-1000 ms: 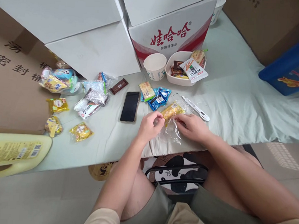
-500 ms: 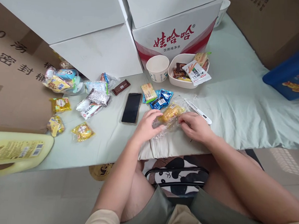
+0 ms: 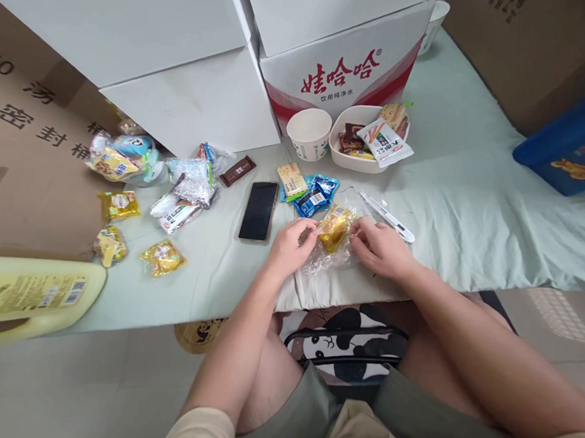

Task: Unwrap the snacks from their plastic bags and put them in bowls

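Note:
A shiny yellow snack packet point(image 3: 332, 230) lies on crumpled clear plastic point(image 3: 323, 262) near the table's front edge. My left hand point(image 3: 293, 247) pinches the packet's left edge between thumb and fingertips. On the other side, my right hand point(image 3: 381, 250) is closed, its curled fingertips at the plastic along the packet's right side. A white utility knife point(image 3: 387, 216) rests just behind my right hand. Blue snack packets point(image 3: 316, 195) and a cracker packet point(image 3: 291, 181) lie behind the yellow one.
A phone point(image 3: 258, 210) lies left of my hands. Behind stand a paper cup point(image 3: 309, 135) and a white bowl point(image 3: 341, 159) of snacks, against a carton point(image 3: 342, 76). More packets point(image 3: 163, 258) are spread leftward, near a yellow jug point(image 3: 31, 294). A blue container point(image 3: 573, 145) stands right.
The yellow packet has turned and stands more upright between my hands. My left hand has gone from spread fingers to a pinch at its edge. My right hand has barely moved.

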Demonstrator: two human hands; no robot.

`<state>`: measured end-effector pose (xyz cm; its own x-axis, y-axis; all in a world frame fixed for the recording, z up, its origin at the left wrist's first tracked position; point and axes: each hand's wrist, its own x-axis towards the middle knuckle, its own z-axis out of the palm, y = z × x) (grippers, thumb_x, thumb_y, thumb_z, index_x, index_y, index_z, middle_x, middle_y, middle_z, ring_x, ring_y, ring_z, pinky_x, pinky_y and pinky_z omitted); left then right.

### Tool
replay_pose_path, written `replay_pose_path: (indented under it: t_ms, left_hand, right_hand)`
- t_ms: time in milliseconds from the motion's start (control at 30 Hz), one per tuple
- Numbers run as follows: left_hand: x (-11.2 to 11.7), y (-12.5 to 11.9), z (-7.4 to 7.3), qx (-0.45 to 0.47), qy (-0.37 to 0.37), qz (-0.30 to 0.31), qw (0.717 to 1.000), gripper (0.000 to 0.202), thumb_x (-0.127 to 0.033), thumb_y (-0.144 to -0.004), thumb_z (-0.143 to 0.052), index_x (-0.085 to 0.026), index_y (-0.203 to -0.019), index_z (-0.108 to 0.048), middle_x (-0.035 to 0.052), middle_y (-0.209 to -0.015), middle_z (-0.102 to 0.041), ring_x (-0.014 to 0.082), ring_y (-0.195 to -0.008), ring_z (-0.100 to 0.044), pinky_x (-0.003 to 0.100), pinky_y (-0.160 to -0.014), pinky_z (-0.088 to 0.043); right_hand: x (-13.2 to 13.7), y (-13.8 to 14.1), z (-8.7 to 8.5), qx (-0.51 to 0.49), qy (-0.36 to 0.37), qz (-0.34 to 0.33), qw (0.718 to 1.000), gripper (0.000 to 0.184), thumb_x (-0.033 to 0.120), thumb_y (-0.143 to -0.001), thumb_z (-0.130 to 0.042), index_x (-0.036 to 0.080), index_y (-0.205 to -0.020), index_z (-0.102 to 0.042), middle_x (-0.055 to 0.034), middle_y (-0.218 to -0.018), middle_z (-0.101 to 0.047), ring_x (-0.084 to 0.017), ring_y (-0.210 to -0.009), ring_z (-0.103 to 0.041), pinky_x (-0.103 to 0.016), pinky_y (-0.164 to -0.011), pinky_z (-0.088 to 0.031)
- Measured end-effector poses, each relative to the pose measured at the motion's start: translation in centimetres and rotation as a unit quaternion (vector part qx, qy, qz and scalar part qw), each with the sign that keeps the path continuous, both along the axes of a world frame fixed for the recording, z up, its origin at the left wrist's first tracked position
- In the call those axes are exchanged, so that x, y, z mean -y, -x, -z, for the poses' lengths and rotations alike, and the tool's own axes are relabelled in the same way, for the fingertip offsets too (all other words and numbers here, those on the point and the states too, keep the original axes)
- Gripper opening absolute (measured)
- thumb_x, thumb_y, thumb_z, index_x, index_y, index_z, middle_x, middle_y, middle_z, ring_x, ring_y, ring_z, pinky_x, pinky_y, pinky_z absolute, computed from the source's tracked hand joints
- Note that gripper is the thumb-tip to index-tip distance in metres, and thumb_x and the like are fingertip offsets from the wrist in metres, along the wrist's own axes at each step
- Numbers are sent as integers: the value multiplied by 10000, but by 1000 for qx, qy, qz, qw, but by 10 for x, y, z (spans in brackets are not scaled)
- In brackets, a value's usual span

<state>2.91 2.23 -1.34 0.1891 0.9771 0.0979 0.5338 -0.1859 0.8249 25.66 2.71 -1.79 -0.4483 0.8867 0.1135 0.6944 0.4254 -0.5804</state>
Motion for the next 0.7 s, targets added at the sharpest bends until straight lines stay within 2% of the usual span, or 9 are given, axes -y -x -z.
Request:
replay_pose_path:
  t_ms: [67, 167, 233, 367, 433, 500, 567, 633, 700]
  left_hand:
    - [-1, -1, 1, 70, 48, -35, 996, 105, -308, -892, -568, -216, -864, -611, 52, -1001, -714, 187, -894, -673, 297, -766, -533]
    - [-2, -4, 0, 209, 161, -73, 962, 169, -399, -866, -592, -232, -860, -565, 8, -875, -671, 165, -803, -653, 249, -643, -503]
    - [-2, -7, -3, 299, 232, -81, 922, 208, -417, -833, -612, -232, -823, -517, -1, -873, -664, 149, -767, -644, 230, -599, -480]
    - [-3, -12, -16, 406, 310, -95, 855, 265, -385, -736, -657, -226, -769, -448, 13, -869, -692, 145, -718, -656, 209, -513, -410]
    - [-4, -13, -22, 426, 338, -97, 834, 270, -362, -691, -663, -227, -765, -441, 24, -841, -708, 160, -700, -669, 206, -479, -371]
    - [-5, -14, -25, 434, 341, -117, 825, 257, -345, -666, -643, -228, -759, -435, 31, -801, -717, 154, -633, -650, 205, -448, -334]
    - [-8, -13, -24, 430, 315, -166, 830, 242, -338, -658, -617, -228, -750, -422, 13, -719, -695, 122, -528, -586, 200, -413, -277]
    - [-11, -10, -19, 415, 274, -229, 837, 232, -337, -659, -596, -226, -740, -410, -17, -636, -649, 92, -445, -513, 199, -391, -224]
    - [-14, -6, -13, 405, 236, -274, 840, 220, -334, -664, -584, -223, -731, -406, -37, -592, -613, 79, -414, -484, 198, -387, -225]
  right_hand:
    - [0, 1, 1, 14, -18, 9, 1000, 213, 253, -940, -445, 228, -1054, -623, -10, -667, -657, -206, -625, -592, -362, -741, -431]
    - [0, 2, 2, 6, -65, -27, 997, 203, 242, -873, -529, 217, -1049, -626, -92, -982, -697, -251, -876, -648, -383, -805, -466]
    - [0, 2, 4, -6, -66, -41, 997, 305, 261, -826, -592, 196, -1123, -602, -138, -1156, -660, -294, -1011, -640, -423, -853, -486]
    - [1, 2, 5, -26, -19, -18, 999, 689, 366, -755, -696, 168, -1372, -459, -175, -1214, -641, -336, -1012, -656, -495, -862, -518]
    - [0, 2, 4, -51, -4, -8, 999, 680, 358, -796, -665, 194, -1416, -438, -167, -1237, -641, -323, -1021, -664, -488, -877, -527]
    - [-1, 0, 1, -78, 10, -19, 997, 551, 332, -864, -596, 232, -1395, -488, -145, -1252, -647, -300, -1057, -664, -464, -906, -530]
    - [-2, -2, -2, -106, 17, -24, 994, 478, 332, -902, -555, 251, -1373, -528, -129, -1284, -649, -292, -1123, -651, -454, -952, -522]
    - [-4, -6, -4, -137, 20, 8, 990, 500, 352, -908, -555, 248, -1396, -515, -122, -1314, -648, -296, -1157, -642, -461, -970, -518]
    - [-6, -10, -4, -170, 16, 62, 983, 506, 371, -912, -550, 239, -1399, -514, -121, -1305, -654, -299, -1138, -650, -473, -957, -525]
